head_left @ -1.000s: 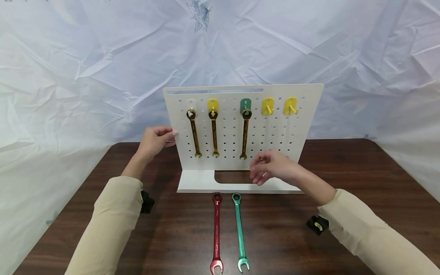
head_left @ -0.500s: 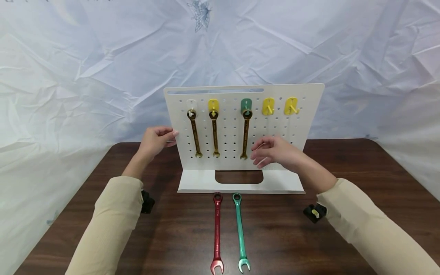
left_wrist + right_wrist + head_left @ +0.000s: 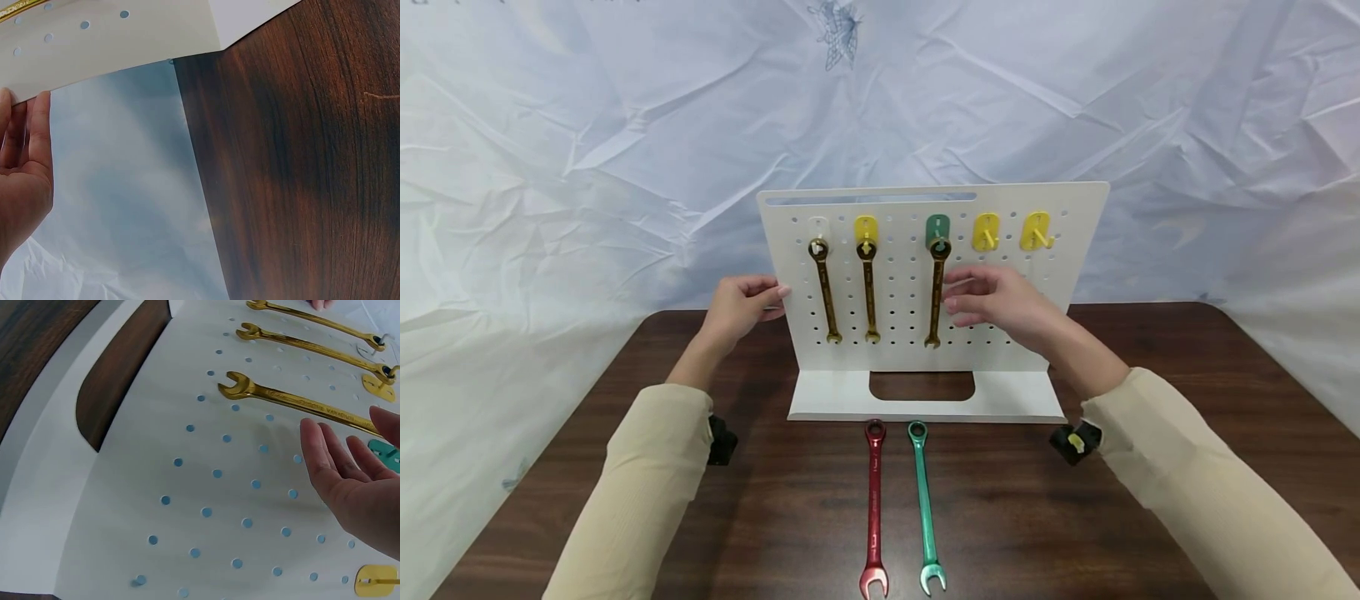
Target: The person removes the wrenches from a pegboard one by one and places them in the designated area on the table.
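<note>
A white pegboard [image 3: 902,350] stands upright on the table, and my left hand [image 3: 743,310] pinches its left edge, thumb in front and fingers behind. Three gold combination wrenches hang from hooks by their ring ends. One gold wrench [image 3: 936,296] is on the green hook [image 3: 937,227]. Just right of its shaft is my right hand [image 3: 1003,302], fingers loosely bent, holding nothing. In the right wrist view the fingertips [image 3: 310,428] lie close to that shaft; whether they touch it I cannot tell. The other gold wrenches [image 3: 825,296] hang further left.
Two yellow hooks [image 3: 1036,232] at the upper right carry nothing. On the dark wood table [image 3: 790,517], a red wrench [image 3: 874,500] and a green wrench [image 3: 925,500] lie in front of the board's base. A pale cloth [image 3: 625,167] hangs behind the table.
My right hand has risen from near the board's base to beside the shaft of the third gold wrench. My left hand stays at the board's edge; the wrenches hang as before.
</note>
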A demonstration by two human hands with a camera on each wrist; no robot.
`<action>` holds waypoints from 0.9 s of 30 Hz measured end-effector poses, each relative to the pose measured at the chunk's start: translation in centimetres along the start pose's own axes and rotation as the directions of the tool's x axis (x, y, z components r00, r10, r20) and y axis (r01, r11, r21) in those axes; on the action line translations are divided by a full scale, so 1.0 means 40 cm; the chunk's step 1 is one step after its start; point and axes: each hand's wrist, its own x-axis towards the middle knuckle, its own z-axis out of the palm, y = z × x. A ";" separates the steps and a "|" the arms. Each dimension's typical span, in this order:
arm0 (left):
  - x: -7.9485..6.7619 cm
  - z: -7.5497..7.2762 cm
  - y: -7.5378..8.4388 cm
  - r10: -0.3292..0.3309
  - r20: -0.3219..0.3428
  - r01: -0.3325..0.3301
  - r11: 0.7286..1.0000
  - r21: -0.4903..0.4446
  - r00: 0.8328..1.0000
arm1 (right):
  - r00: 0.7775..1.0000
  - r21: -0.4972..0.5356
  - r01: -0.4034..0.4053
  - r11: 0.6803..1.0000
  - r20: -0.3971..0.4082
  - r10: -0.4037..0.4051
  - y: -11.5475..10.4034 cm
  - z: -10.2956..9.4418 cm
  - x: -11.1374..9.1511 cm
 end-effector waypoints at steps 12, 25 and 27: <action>0.000 0.000 -0.007 0.043 -0.012 -0.043 0.999 -0.018 0.999 | 0.995 -0.068 0.020 0.998 -0.091 -0.026 -0.015 0.021 0.013; 0.001 0.001 -0.001 0.026 -0.010 -0.026 1.000 0.015 1.000 | 0.994 -0.075 0.038 0.996 -0.097 -0.046 -0.027 0.024 -0.003; 0.002 0.001 -0.003 0.028 -0.011 -0.027 1.000 0.013 1.000 | 0.994 -0.071 0.048 0.996 -0.091 -0.055 -0.034 0.024 -0.008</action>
